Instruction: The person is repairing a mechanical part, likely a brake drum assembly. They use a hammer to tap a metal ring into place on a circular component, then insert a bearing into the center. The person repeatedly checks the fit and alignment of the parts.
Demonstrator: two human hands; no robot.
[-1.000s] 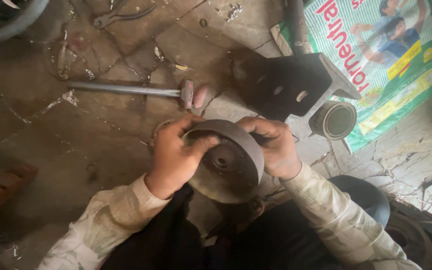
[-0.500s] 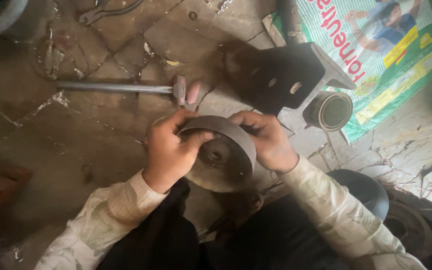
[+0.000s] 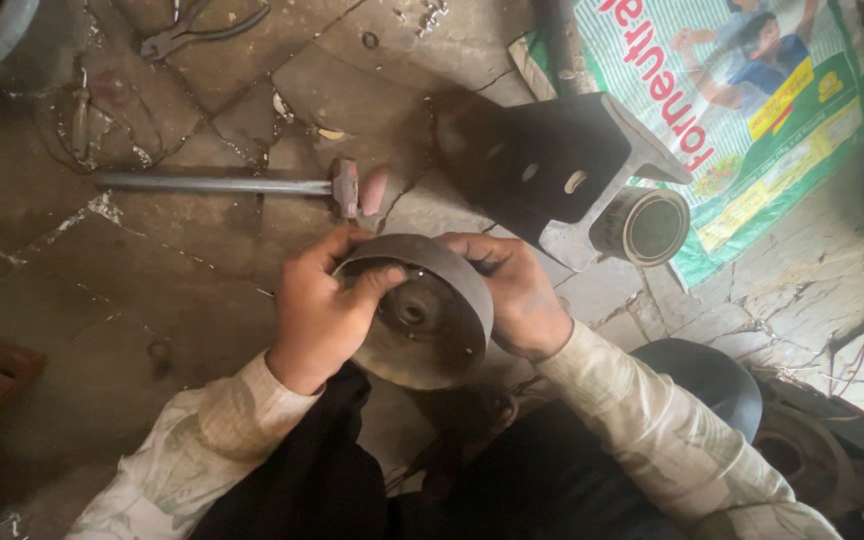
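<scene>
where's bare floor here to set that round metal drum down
The widest bare floor lies below the hammer, beside the left hand. Past the right hand it is crowded: black bracket, tin can, printed sack. Both hands hold the drum.

dim, soft daylight from the right — corners shadowed, slightly blurred.

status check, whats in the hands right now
Left hand and right hand both clamped on round dark metal drum, open face up. Grey metal hammer lies on floor beyond, apart. Nothing between hands and drum.
</scene>
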